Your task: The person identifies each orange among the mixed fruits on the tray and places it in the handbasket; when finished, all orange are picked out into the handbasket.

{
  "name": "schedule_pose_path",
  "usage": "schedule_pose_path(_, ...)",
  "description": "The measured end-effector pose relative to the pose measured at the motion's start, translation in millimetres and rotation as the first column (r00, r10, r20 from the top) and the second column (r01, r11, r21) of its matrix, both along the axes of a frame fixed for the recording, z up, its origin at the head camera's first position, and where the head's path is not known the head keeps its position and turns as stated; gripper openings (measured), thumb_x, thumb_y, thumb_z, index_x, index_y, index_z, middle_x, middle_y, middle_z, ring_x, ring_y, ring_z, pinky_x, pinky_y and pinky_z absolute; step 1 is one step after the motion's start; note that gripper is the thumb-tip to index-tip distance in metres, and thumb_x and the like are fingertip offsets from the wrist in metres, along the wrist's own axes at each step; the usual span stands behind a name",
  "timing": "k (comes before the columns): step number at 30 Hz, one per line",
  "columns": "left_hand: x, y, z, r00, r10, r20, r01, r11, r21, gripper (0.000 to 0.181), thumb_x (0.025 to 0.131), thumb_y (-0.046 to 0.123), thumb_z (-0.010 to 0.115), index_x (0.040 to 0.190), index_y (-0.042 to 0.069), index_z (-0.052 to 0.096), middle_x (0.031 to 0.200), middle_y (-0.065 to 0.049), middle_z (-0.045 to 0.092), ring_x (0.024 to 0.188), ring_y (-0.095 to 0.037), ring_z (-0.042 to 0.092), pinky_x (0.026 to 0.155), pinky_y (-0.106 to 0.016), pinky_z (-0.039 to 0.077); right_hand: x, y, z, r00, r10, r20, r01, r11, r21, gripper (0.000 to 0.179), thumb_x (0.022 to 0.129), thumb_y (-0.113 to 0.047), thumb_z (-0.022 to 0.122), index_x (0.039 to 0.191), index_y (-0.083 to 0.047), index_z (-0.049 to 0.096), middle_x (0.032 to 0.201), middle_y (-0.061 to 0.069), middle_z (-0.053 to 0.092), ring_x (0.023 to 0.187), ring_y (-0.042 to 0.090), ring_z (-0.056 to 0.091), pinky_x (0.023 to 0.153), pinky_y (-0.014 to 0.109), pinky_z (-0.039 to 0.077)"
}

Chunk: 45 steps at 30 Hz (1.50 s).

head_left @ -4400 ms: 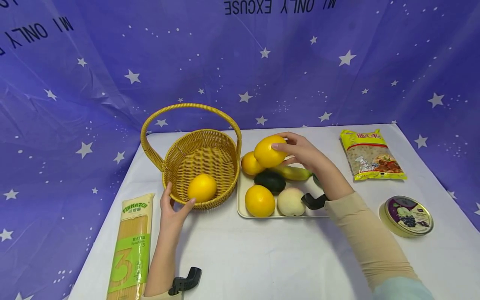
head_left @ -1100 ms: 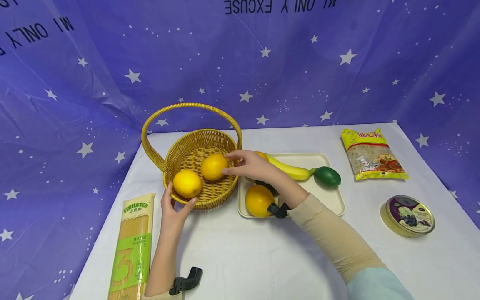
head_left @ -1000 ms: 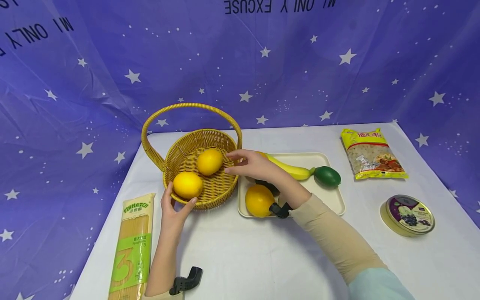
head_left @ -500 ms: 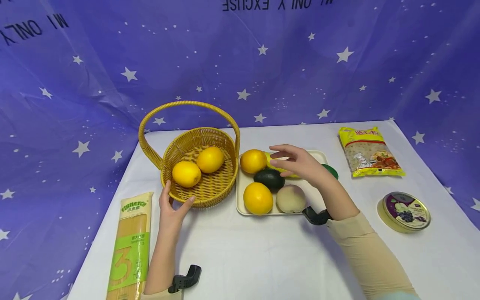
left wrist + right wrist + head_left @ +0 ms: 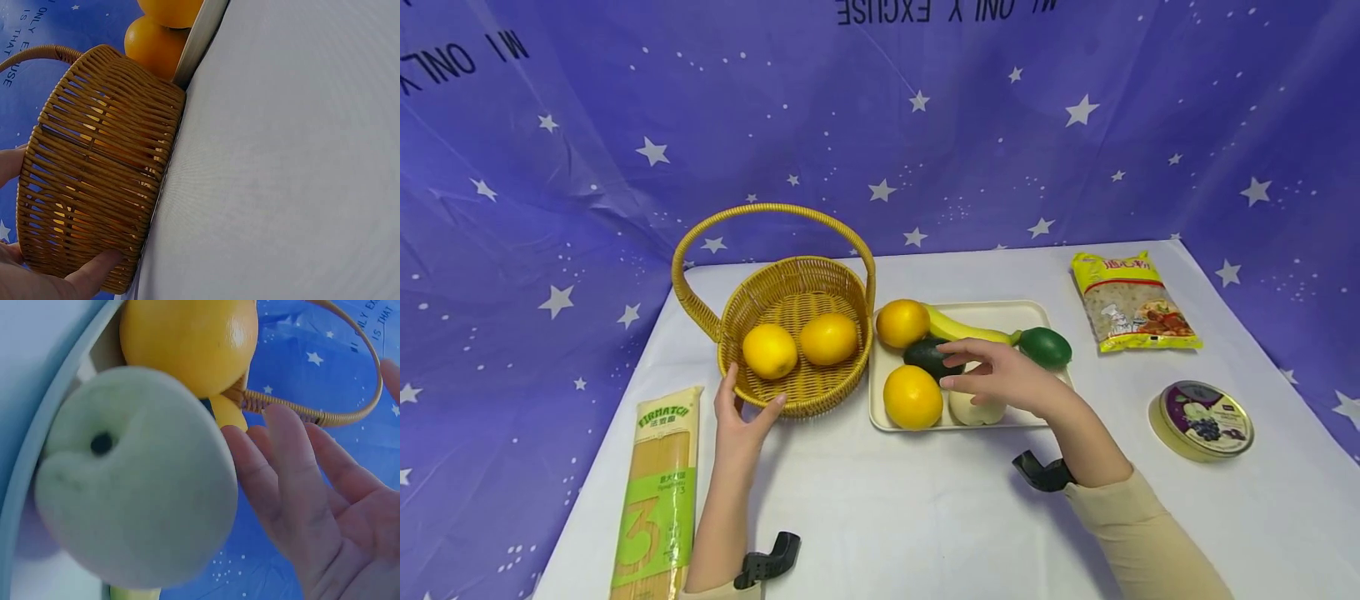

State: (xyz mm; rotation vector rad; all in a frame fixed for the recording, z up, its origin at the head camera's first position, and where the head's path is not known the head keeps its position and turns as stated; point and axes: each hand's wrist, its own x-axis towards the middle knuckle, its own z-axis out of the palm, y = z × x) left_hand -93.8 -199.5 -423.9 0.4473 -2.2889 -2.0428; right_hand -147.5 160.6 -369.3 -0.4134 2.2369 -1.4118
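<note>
The left hand [image 5: 739,433] is spread wide, thumb and fingers laid against the near rim and outer wall of the wicker basket [image 5: 793,279]; its palm faces away from the head camera, and the left wrist view cuts the hand off at the border. The right hand [image 5: 1003,379] holds nothing. Its fingers are parted and slightly bent above the near side of the tray [image 5: 1000,313], beside the pale fruit [image 5: 137,481] and partly covering it from above; whether a fingertip touches it, I cannot tell.

Inside the basket, towards its near rim, lie two yellow fruits [image 5: 828,339], which show only as bright slivers through the weave in the left wrist view. At the tray's near left corner sits an orange fruit [image 5: 912,397], with another [image 5: 902,323] at the far left corner. A dark fruit [image 5: 925,358] between them is partly hidden by the right fingertips. A banana [image 5: 966,327] runs along the far edge towards a green fruit [image 5: 1045,348] at the right edge.

White cloth covers the surface [image 5: 880,517]. A spaghetti packet [image 5: 655,500] lies by its left edge, lower end cut off; a yellow bag [image 5: 1135,304] lies near the far right corner, and a round tin [image 5: 1201,421], its small print illegible, near the right edge. Behind hangs a purple starry backdrop [image 5: 820,125], its upside-down lettering cropped at the top.
</note>
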Motion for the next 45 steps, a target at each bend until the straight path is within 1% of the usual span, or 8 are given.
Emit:
schedule_pose_path(10, -2.5, -5.9, -17.7, 1.000, 0.002, -0.003, -0.002, 1.000, -0.019, 0.094, 0.090, 0.018, 0.070, 0.156, 0.026, 0.004, 0.159, -0.002, -0.010, 0.145, -0.024, 0.001, 0.112, -0.045, 0.024, 2.8, -19, -2.9, 0.998, 0.042, -0.046, -0.035, 0.989, 0.145, 0.067, 0.084, -0.039, 0.073, 0.140, -0.011, 0.050, 0.130, 0.018, 0.055, 0.109, 0.030, 0.058, 0.074, 0.036, 0.055)
schedule_pose_path(16, -1.7, -5.7, -18.0, 1.000, 0.001, -0.001, -0.001, 1.000, -0.026, 0.094, 0.090, 0.019, 0.070, 0.156, 0.027, 0.004, 0.159, -0.002, -0.010, 0.145, -0.025, 0.001, 0.112, -0.046, 0.024, 0.3, -33, -1.6, 0.984, 0.110, -0.141, -0.054, 0.934, 0.353, 0.070, 0.083, -0.049, 0.071, 0.141, -0.015, 0.050, 0.127, 0.013, 0.058, 0.115, 0.028, 0.055, 0.092, 0.044, 0.046)
schedule_pose_path(19, -1.3, -5.7, -18.0, 1.000, 0.000, -0.002, 0.000, 1.000, -0.029, 0.094, 0.090, 0.020, 0.070, 0.156, 0.026, 0.004, 0.159, -0.002, -0.010, 0.145, -0.025, 0.001, 0.112, -0.047, 0.023, -0.5, -39, -0.5, 0.980, 0.129, -0.154, -0.057, 0.915, 0.400, 0.071, 0.083, -0.049, 0.071, 0.141, -0.015, 0.050, 0.126, 0.012, 0.059, 0.115, 0.029, 0.055, 0.096, 0.047, 0.043)
schedule_pose_path(22, -1.1, -6.1, -18.3, 1.000, 0.002, 0.000, -0.002, 1.000, -0.031, 0.095, 0.089, 0.020, 0.070, 0.156, 0.026, 0.004, 0.159, -0.002, -0.010, 0.145, -0.026, 0.000, 0.112, -0.048, 0.023, -0.7, -44, -0.9, 0.979, 0.131, -0.159, -0.056, 0.913, 0.404, 0.070, 0.082, -0.049, 0.072, 0.140, -0.014, 0.051, 0.124, 0.011, 0.060, 0.113, 0.029, 0.055, 0.095, 0.047, 0.044)
schedule_pose_path(27, -1.4, -6.8, -18.6, 1.000, 0.003, 0.000, -0.003, 1.000, -0.031, 0.095, 0.089, 0.020, 0.071, 0.156, 0.027, 0.004, 0.159, -0.002, -0.011, 0.145, -0.026, 0.000, 0.112, -0.048, 0.023, -0.8, -48, -10.8, 0.975, 0.136, -0.174, -0.066, 0.932, 0.357, 0.068, 0.083, -0.047, 0.072, 0.138, -0.013, 0.052, 0.124, 0.006, 0.060, 0.112, 0.024, 0.055, 0.096, 0.044, 0.043)
schedule_pose_path(33, -2.2, -6.4, -18.2, 1.000, 0.001, 0.001, -0.001, 1.000, -0.029, 0.094, 0.090, 0.020, 0.070, 0.156, 0.028, 0.004, 0.159, -0.002, -0.011, 0.145, -0.026, 0.000, 0.112, -0.048, 0.023, 1.8, -57, -23.9, 0.976, 0.091, -0.198, -0.020, 0.942, 0.334, 0.067, 0.081, -0.051, 0.072, 0.137, -0.020, 0.054, 0.129, -0.002, 0.058, 0.115, 0.017, 0.053, 0.098, 0.043, 0.041)
schedule_pose_path(38, -3.0, -6.3, -17.3, 1.000, 0.004, -0.002, -0.004, 0.999, -0.032, 0.095, 0.089, 0.020, 0.071, 0.156, 0.027, 0.004, 0.159, -0.002, -0.010, 0.145, -0.026, 0.000, 0.113, -0.048, 0.022, 1.6, -67, -27.4, 0.968, 0.105, -0.227, -0.041, 0.962, 0.271, 0.065, 0.083, -0.042, 0.073, 0.137, -0.013, 0.053, 0.131, 0.002, 0.056, 0.110, 0.018, 0.053, 0.097, 0.040, 0.042)
schedule_pose_path(45, -3.0, -5.5, -15.5, 1.000, 0.008, -0.016, -0.008, 1.000, -0.023, 0.093, 0.089, 0.020, 0.071, 0.156, 0.026, 0.006, 0.159, -0.003, -0.007, 0.145, -0.025, 0.005, 0.112, -0.045, 0.026, 0.2, -78, -41.5, 0.975, 0.103, -0.198, -0.050, 0.965, 0.256, 0.072, 0.081, -0.040, 0.074, 0.144, -0.019, 0.046, 0.130, 0.003, 0.053, 0.107, 0.017, 0.051, 0.092, 0.040, 0.043)
